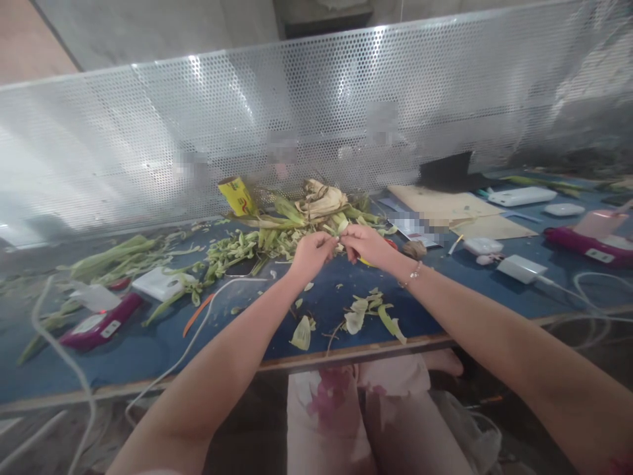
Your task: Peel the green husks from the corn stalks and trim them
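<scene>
Both hands meet above the blue counter [148,349]: the left hand [310,254] and the right hand [364,244] each pinch a pale green stalk [341,227] between them. Just behind lies a heap of husks [319,201]; torn leaf scraps [363,313] lie below the wrists.

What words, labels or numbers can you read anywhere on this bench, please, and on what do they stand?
None can be read.
Yellow can: red print, too blurred.
Magenta devices: white labels, too small.
Sheet beside the cardboard: blurred out.
</scene>
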{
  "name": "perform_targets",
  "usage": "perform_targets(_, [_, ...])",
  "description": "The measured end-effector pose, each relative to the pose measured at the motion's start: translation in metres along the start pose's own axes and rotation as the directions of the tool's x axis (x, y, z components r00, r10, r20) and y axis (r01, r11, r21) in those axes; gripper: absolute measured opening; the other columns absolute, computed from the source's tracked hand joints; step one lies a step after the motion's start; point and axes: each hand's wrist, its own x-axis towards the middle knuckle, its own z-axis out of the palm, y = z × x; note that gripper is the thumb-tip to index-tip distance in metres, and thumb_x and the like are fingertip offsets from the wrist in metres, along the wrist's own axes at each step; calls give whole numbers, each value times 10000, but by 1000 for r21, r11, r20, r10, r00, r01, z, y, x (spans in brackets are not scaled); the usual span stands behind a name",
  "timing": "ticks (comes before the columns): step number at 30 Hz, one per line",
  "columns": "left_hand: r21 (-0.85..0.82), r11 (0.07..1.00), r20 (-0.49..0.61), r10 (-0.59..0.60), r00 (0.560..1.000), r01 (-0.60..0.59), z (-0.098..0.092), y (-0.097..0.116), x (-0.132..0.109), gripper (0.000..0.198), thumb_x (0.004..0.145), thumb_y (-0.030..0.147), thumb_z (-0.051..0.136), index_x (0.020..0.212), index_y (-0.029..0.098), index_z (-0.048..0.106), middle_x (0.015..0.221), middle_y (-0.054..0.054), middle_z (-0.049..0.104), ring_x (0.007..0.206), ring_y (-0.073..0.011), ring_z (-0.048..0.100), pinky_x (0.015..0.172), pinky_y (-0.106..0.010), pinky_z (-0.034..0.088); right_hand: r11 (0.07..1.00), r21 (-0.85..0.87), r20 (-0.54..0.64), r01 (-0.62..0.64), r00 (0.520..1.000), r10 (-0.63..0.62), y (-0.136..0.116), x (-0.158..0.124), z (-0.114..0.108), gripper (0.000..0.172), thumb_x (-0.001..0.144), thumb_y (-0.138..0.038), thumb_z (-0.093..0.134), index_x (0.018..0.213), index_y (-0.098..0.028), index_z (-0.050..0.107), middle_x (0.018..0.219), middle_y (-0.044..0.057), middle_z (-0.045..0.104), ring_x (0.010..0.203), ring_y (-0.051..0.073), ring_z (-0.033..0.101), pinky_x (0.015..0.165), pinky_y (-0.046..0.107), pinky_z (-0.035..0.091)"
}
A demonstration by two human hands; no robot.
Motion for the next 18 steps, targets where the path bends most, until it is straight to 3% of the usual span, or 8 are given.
perform_targets(4, [-189, 981, 120, -13, 993, 36, -5, 0, 1, 295, 715, 345, 571, 534, 150, 443, 408, 55, 390, 388, -44, 323, 433, -203, 246, 998, 46, 97, -31, 995, 27, -9, -4, -4, 196, 745, -128, 450, 554, -161, 479, 387, -40, 522, 332, 69, 470, 377, 174, 351])
perform_targets(9, [-444, 879, 298, -40, 954, 176, -12, 4, 2, 275, 684, 278, 588, 525, 149, 405, 419, 67, 323, 371, -21, 254, 407, -196, 154, 985, 167, 272, -44, 962, -3, -20, -10, -10, 322, 747, -156, 474, 425, -142, 481, 344, -12, 486, 319, 64, 437, 376, 183, 331])
perform_targets(18, [-510, 835, 330, -32, 943, 207, -12, 9, -1, 184, 677, 233, 565, 570, 136, 452, 445, 51, 368, 375, -36, 332, 389, -203, 197, 960, 273, 324, -61, 946, -32, -17, -12, -10, 345, 744, -180, 498, 403, -132, 498, 337, -3, 473, 327, 66, 423, 365, 182, 315])
